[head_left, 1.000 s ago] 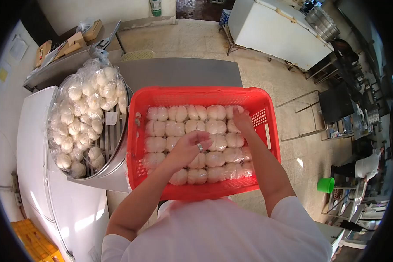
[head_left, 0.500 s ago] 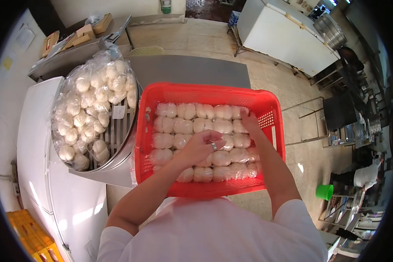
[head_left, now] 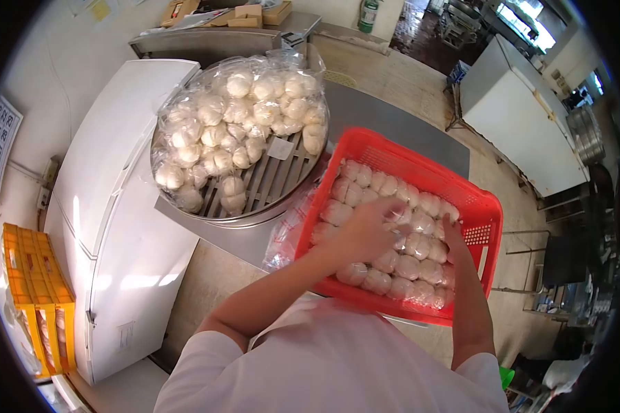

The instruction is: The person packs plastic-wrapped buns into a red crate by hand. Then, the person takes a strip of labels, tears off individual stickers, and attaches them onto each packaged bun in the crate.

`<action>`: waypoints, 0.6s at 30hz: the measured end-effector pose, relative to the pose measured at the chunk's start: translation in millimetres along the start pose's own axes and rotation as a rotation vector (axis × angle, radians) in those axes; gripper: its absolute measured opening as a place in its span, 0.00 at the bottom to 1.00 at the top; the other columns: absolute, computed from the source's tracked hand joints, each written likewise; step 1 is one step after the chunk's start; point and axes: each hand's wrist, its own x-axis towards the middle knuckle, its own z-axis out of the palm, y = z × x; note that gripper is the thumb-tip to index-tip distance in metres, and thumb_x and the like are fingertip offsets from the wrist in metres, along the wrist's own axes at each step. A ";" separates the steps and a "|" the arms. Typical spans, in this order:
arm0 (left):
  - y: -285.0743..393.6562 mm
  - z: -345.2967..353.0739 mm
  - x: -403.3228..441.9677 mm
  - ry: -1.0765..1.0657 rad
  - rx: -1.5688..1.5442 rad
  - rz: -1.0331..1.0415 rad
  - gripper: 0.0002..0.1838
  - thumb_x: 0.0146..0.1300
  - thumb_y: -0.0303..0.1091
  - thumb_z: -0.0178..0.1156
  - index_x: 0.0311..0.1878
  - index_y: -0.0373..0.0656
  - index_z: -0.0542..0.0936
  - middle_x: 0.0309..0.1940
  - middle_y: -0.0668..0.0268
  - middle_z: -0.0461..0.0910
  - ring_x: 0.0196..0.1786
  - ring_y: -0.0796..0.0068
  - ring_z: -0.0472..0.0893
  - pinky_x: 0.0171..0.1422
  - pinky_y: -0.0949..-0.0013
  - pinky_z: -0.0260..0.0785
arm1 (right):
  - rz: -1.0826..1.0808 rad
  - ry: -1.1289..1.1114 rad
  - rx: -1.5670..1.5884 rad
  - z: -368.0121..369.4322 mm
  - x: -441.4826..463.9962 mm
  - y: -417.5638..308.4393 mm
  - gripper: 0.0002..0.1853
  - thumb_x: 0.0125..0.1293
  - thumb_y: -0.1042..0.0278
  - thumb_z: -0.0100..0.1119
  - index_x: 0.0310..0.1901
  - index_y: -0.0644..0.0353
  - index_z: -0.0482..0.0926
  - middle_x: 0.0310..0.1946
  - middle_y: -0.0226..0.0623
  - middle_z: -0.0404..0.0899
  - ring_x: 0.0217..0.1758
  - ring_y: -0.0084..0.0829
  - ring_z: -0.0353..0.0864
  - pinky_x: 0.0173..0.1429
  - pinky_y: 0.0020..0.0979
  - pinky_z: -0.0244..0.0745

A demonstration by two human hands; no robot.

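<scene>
A red plastic crate point(head_left: 399, 313) holds rows of pale round buns point(head_left: 406, 266) wrapped in clear film. Above the middle-left rows hovers my left hand point(head_left: 375, 224), its fingers apart and slightly blurred, with nothing visible in them. At the crate's right side, my right hand point(head_left: 453, 237) touches the end of the upper rows; its fingers are partly hidden, and what they hold, if anything, cannot be made out. Left of the crate, more bagged buns point(head_left: 238, 110) lie on a round slatted metal steamer point(head_left: 265, 180) with a small white label point(head_left: 280, 149) on it.
The crate and steamer stand on a grey metal table point(head_left: 393, 120). A white fridge point(head_left: 127, 227) and yellow crates point(head_left: 38, 275) are at the left. A white chest freezer point(head_left: 520, 120) stands at the back right. Small cardboard boxes point(head_left: 248, 15) lie on the back counter.
The view has swung left, so crate and steamer appear further right. My left hand has shifted over the crate's left part, its fingers more spread. My right hand remains at the right end of the rows.
</scene>
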 end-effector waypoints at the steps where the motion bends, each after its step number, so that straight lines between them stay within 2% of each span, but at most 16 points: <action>1: -13.8 -23.5 -8.8 0.147 0.025 0.037 0.23 0.63 0.31 0.70 0.60 0.37 0.79 0.52 0.55 0.81 0.53 0.66 0.83 0.56 0.65 0.79 | 0.016 -0.018 0.017 1.2 -2.1 -1.8 0.57 0.69 0.21 0.48 0.84 0.50 0.35 0.86 0.43 0.38 0.85 0.47 0.48 0.81 0.54 0.56; 2: -30.3 -51.3 -18.1 0.292 0.050 0.075 0.24 0.61 0.30 0.71 0.60 0.38 0.79 0.53 0.54 0.80 0.53 0.64 0.83 0.57 0.64 0.79 | -0.041 0.048 -0.084 3.2 -1.8 -2.9 0.57 0.69 0.23 0.50 0.83 0.54 0.37 0.84 0.46 0.42 0.85 0.49 0.49 0.81 0.54 0.56; 3: -39.7 -86.7 -25.1 0.457 0.357 0.217 0.28 0.56 0.33 0.75 0.60 0.37 0.78 0.56 0.51 0.78 0.56 0.56 0.81 0.63 0.58 0.76 | -0.097 0.117 -0.182 4.3 2.2 -1.6 0.57 0.69 0.25 0.53 0.83 0.57 0.39 0.83 0.49 0.45 0.84 0.50 0.50 0.81 0.53 0.56; 4: -48.3 -114.9 -37.6 0.699 0.703 0.226 0.31 0.54 0.37 0.77 0.60 0.35 0.77 0.56 0.51 0.78 0.61 0.49 0.78 0.69 0.54 0.71 | -0.151 0.187 -0.278 4.9 6.9 1.3 0.57 0.69 0.27 0.55 0.82 0.60 0.41 0.82 0.52 0.49 0.83 0.52 0.52 0.81 0.53 0.56; 6: -72.3 -151.3 -54.2 1.000 1.037 -0.097 0.34 0.49 0.35 0.77 0.60 0.37 0.77 0.58 0.47 0.76 0.63 0.41 0.74 0.68 0.47 0.68 | -0.269 0.315 -0.424 9.2 2.9 -3.1 0.54 0.69 0.33 0.58 0.81 0.65 0.46 0.80 0.57 0.54 0.82 0.55 0.54 0.80 0.53 0.57; 7: -99.2 -165.9 -63.1 1.017 1.040 -0.179 0.29 0.51 0.34 0.76 0.57 0.37 0.79 0.55 0.47 0.78 0.60 0.42 0.76 0.66 0.48 0.70 | -0.336 0.373 -0.472 18.9 -14.5 -21.3 0.52 0.70 0.36 0.60 0.80 0.67 0.48 0.79 0.59 0.54 0.81 0.57 0.55 0.80 0.53 0.58; 8: -122.0 -181.9 -71.2 0.951 1.004 -0.255 0.25 0.52 0.33 0.74 0.54 0.36 0.81 0.52 0.48 0.80 0.57 0.43 0.78 0.63 0.48 0.72 | -0.404 0.432 -0.520 31.6 -29.3 -38.0 0.50 0.70 0.40 0.61 0.79 0.68 0.50 0.78 0.61 0.55 0.80 0.59 0.56 0.79 0.54 0.59; 9: -144.4 -197.8 -79.2 0.883 0.969 -0.330 0.21 0.54 0.33 0.72 0.51 0.36 0.82 0.49 0.49 0.82 0.54 0.44 0.80 0.59 0.49 0.73 | -0.547 0.449 -0.487 45.1 -37.8 -49.5 0.47 0.70 0.44 0.63 0.77 0.69 0.54 0.76 0.60 0.58 0.79 0.55 0.60 0.78 0.51 0.61; 11: -162.3 -225.9 -86.8 0.575 0.819 -0.453 0.14 0.56 0.30 0.70 0.45 0.36 0.85 0.42 0.51 0.85 0.47 0.46 0.83 0.53 0.50 0.76 | -0.827 0.476 -0.413 73.5 -54.9 -69.7 0.42 0.70 0.50 0.66 0.74 0.71 0.61 0.73 0.58 0.66 0.76 0.48 0.67 0.75 0.47 0.65; 13: -136.4 -232.5 -86.6 0.618 0.781 -0.210 0.08 0.57 0.25 0.66 0.40 0.37 0.86 0.37 0.52 0.85 0.41 0.48 0.84 0.48 0.52 0.77 | -0.995 0.199 -0.153 100.9 -104.9 -108.9 0.38 0.69 0.56 0.69 0.73 0.69 0.65 0.72 0.59 0.65 0.73 0.52 0.69 0.76 0.49 0.63; 14: -116.2 -234.7 -87.5 0.634 0.759 -0.089 0.06 0.57 0.23 0.64 0.37 0.37 0.87 0.34 0.53 0.85 0.38 0.48 0.84 0.45 0.53 0.77 | -0.981 0.077 -0.091 116.6 -134.1 -126.4 0.38 0.67 0.58 0.70 0.72 0.68 0.66 0.71 0.57 0.67 0.72 0.50 0.71 0.75 0.47 0.64; 15: -91.5 -237.2 -87.5 0.583 0.734 -0.022 0.08 0.56 0.19 0.62 0.37 0.37 0.87 0.34 0.54 0.85 0.38 0.51 0.85 0.44 0.57 0.77 | -0.965 -0.042 -0.027 131.2 -164.0 -143.8 0.39 0.65 0.59 0.72 0.72 0.66 0.66 0.70 0.55 0.69 0.71 0.48 0.72 0.75 0.45 0.65; 17: -33.5 -236.4 -85.5 0.477 0.684 0.119 0.12 0.53 0.11 0.60 0.38 0.35 0.87 0.34 0.56 0.85 0.37 0.57 0.86 0.43 0.64 0.77 | -1.110 -0.244 -0.160 147.3 -220.6 -178.5 0.39 0.66 0.62 0.73 0.74 0.61 0.65 0.71 0.45 0.71 0.72 0.37 0.73 0.70 0.40 0.72; 18: -7.9 -231.0 -83.4 0.414 0.615 0.172 0.15 0.52 0.09 0.59 0.38 0.35 0.87 0.34 0.57 0.84 0.37 0.59 0.86 0.43 0.65 0.77 | -1.276 -0.236 -0.198 158.6 -242.4 -191.9 0.37 0.65 0.62 0.73 0.72 0.62 0.68 0.68 0.45 0.73 0.70 0.36 0.74 0.68 0.39 0.73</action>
